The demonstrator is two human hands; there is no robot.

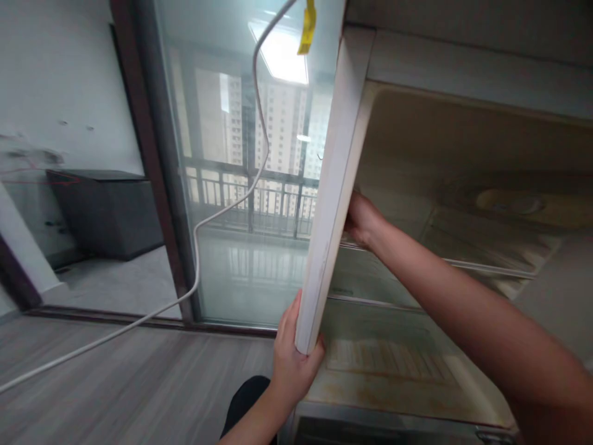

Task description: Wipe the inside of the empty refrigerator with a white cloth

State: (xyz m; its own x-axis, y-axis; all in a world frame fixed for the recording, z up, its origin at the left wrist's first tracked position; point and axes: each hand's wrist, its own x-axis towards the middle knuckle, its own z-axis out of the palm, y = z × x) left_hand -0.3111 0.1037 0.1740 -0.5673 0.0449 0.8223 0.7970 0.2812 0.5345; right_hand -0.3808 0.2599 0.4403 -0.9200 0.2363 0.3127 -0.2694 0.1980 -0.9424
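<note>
A long white strip-like panel (330, 204) stands tilted along the left side of an opened refrigerator compartment (463, 80). My left hand (296, 358) is wrapped around the panel's lower end, fingers on its left side and thumb on its right. Farther up, my right hand (364, 219) reaches into the compartment behind the panel's right edge. That edge hides its fingers, so I cannot tell whether they grip the panel. Inside the compartment, a clear shelf (393, 278) with pale edges shows below my right hand, and brownish stains mark the compartment floor (361, 392).
A pale cable (197, 259) hangs from above and trails across the grey wood-look floor (152, 383). Behind it stands a dark-framed glass sliding door (241, 266), with a yellow tag (307, 31) near its top. A dark grey box-shaped unit (106, 213) stands beyond, left.
</note>
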